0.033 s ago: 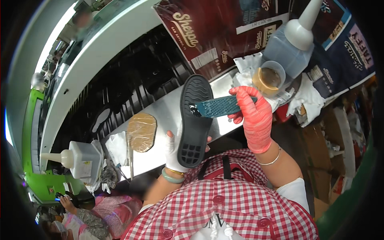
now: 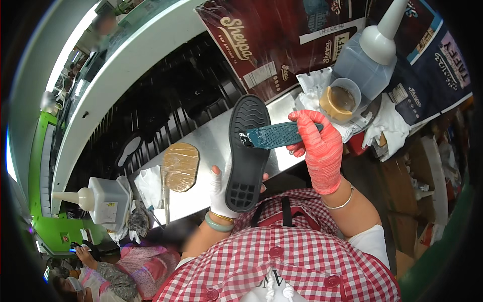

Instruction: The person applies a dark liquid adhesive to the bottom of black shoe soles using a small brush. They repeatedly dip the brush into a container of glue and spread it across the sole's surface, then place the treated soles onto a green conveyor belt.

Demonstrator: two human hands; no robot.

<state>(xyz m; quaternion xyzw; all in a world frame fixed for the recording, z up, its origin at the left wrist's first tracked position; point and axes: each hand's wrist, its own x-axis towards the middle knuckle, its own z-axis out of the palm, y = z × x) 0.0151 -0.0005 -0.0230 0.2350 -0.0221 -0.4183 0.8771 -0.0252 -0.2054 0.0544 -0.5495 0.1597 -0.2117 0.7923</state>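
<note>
My left hand (image 2: 219, 194), in a white glove with bare fingertips, grips a black rubber shoe sole (image 2: 247, 166) from behind, its inner face turned up. Wavy ridges mark the sole's far end and square pockets its near end. In a coral-red glove, my right hand (image 2: 320, 146) pinches a flat teal tool with a textured surface (image 2: 282, 134). Its left end lies over the sole's upper part, with a wet, glossy patch (image 2: 245, 138) there. Whether bristles sit under the tool is hidden.
A film-wrapped tan pad (image 2: 181, 167) lies on the metal bench (image 2: 211, 156). Squeeze bottles stand at left (image 2: 104, 204) and right (image 2: 365, 60), the right one beside a clear cup (image 2: 347, 98). A dark conveyor (image 2: 171, 95) runs beyond. Another person (image 2: 131, 272) is at lower left.
</note>
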